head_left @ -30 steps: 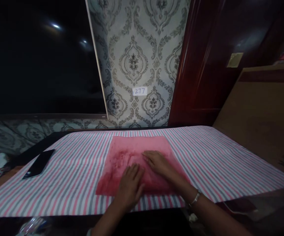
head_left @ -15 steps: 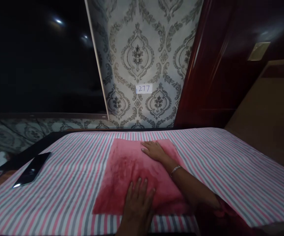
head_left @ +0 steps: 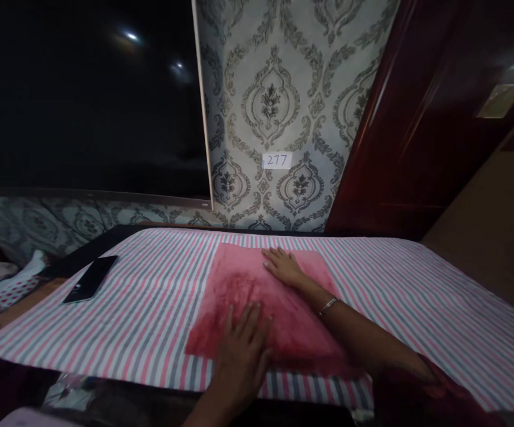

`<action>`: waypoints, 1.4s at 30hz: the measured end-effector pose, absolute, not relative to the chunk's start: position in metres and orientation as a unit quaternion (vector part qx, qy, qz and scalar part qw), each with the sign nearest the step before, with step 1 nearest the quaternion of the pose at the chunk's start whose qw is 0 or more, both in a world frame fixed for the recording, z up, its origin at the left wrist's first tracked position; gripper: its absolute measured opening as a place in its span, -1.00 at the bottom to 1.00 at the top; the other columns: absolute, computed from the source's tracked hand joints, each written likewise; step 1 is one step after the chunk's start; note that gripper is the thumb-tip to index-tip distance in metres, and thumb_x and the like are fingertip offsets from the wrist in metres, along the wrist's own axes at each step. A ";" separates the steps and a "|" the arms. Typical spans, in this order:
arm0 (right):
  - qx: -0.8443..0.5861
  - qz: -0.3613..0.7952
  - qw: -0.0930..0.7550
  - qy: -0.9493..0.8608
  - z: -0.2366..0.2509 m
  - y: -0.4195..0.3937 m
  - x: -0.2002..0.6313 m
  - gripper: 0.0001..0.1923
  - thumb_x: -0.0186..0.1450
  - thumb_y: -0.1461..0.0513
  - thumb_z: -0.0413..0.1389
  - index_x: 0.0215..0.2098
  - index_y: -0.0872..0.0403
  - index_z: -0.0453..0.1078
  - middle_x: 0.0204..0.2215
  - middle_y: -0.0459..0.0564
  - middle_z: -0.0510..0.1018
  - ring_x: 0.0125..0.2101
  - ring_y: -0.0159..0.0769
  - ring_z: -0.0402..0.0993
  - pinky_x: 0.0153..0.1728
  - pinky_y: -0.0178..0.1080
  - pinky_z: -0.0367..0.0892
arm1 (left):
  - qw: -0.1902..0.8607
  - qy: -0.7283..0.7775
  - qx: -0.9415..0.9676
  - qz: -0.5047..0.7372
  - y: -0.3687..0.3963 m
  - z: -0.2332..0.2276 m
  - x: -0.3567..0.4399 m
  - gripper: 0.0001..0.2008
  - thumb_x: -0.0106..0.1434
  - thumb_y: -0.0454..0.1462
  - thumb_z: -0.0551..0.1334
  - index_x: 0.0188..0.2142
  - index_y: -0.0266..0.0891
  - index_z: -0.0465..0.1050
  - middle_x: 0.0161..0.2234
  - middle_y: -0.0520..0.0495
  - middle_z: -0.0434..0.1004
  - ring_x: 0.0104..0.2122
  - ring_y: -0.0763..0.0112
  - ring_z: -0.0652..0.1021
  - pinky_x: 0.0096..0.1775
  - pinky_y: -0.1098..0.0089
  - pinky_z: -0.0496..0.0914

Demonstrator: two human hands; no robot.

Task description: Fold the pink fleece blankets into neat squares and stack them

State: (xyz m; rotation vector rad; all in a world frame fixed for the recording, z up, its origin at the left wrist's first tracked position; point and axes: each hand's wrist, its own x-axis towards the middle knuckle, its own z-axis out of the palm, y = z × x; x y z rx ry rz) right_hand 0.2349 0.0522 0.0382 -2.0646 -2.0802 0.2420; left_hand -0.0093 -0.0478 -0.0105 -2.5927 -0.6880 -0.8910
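A pink plush cloth (head_left: 292, 314) lies flat on a sheet with pink, grey and white stripes (head_left: 150, 308). Its pile shows lighter and darker red patches. My left hand (head_left: 243, 350) rests palm down on the near left part of the cloth, fingers spread. Farther back, my right hand (head_left: 284, 267) lies flat near the cloth's far edge, its fingers stretched out. A silver bracelet (head_left: 328, 306) circles my right wrist. Neither hand grips anything.
On the sheet at left lies a dark phone (head_left: 91, 279). Behind the table are a large black screen (head_left: 83, 107), patterned wallpaper and a paper label marked 277 (head_left: 277, 160). A dark red wooden panel (head_left: 399, 130) and a brown board (head_left: 497, 207) stand at right.
The view has turned left, so the scene sits farther right. My left hand has slid slightly left over the cloth. My right hand stays flat near the far edge.
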 end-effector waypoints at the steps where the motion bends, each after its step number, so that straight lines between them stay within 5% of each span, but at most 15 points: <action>1: -0.679 0.080 0.101 -0.723 0.040 0.051 0.226 -0.40 0.49 -0.02 -0.20 0.45 -0.10 -0.05 0.45 0.04 -0.06 0.42 0.02 -0.21 0.32 0.23 -0.18 | 0.164 -0.263 -0.896 -0.318 -0.044 -0.007 -0.016 -0.51 0.32 -0.30 0.13 0.24 -0.18 0.31 0.23 -0.17 0.40 0.24 0.11 0.36 0.33 -0.08 -0.11; 7: -0.490 0.089 0.093 -0.862 0.036 0.060 0.174 -0.43 0.49 -0.04 -0.21 0.43 -0.21 -0.04 0.45 -0.09 -0.10 0.43 -0.07 -0.29 0.33 0.24 -0.24 | 0.220 -0.384 -0.848 -0.291 -0.027 -0.021 -0.036 -0.50 0.28 -0.23 0.17 0.21 -0.21 0.38 0.25 -0.30 0.36 0.25 -0.18 0.31 0.19 -0.24 0.08; 13: -0.520 0.114 0.082 -0.842 0.032 0.115 0.172 -0.35 0.45 -0.13 -0.17 0.45 -0.21 -0.10 0.46 -0.09 -0.16 0.42 0.08 -0.28 0.30 0.32 -0.18 | 0.184 -0.434 -0.838 -0.275 -0.031 -0.042 -0.031 -0.44 0.30 -0.23 0.16 0.29 -0.12 0.29 0.35 -0.22 0.19 0.35 -0.13 0.13 0.07 -0.03 0.27; 25: -0.529 0.129 0.106 -0.832 0.008 0.149 0.182 -0.35 0.45 -0.12 -0.17 0.44 -0.13 -0.01 0.42 -0.05 0.05 0.35 -0.08 0.07 0.31 0.00 0.02 | 0.138 -0.446 -0.835 -0.292 -0.029 -0.048 -0.031 -0.42 0.29 -0.24 0.16 0.30 -0.11 0.27 0.37 -0.20 0.15 0.37 -0.10 0.11 0.08 -0.01 0.25; 31: -0.572 0.120 0.094 -0.806 0.035 0.134 0.171 -0.35 0.47 -0.06 -0.15 0.45 -0.10 -0.07 0.44 0.02 -0.02 0.39 0.01 -0.06 0.32 0.14 -0.07 | 0.145 -0.432 -0.844 -0.284 -0.025 -0.043 -0.037 -0.42 0.31 -0.23 0.15 0.32 -0.11 0.24 0.37 -0.21 0.15 0.35 -0.14 0.15 0.11 -0.07 0.25; 37: -0.588 0.097 0.110 -0.796 0.047 0.066 0.204 -0.40 0.47 -0.09 -0.15 0.40 -0.12 0.08 0.45 0.03 -0.04 0.42 0.05 -0.21 0.33 0.23 -0.24 | 0.143 -0.417 -0.850 -0.289 -0.023 -0.024 -0.036 -0.46 0.36 -0.18 0.11 0.31 -0.14 0.26 0.30 -0.26 0.29 0.31 -0.16 0.23 0.23 -0.33 -0.01; 42: -0.617 0.069 0.094 -0.779 0.039 0.000 0.263 -0.42 0.47 -0.06 -0.13 0.40 -0.15 0.08 0.44 0.05 -0.01 0.42 0.02 -0.21 0.33 0.23 -0.24 | 0.083 -0.257 -0.925 -0.268 -0.042 0.001 0.021 -0.43 0.35 -0.16 0.15 0.33 -0.13 0.20 0.31 -0.22 0.28 0.30 0.01 0.26 0.28 -0.18 0.08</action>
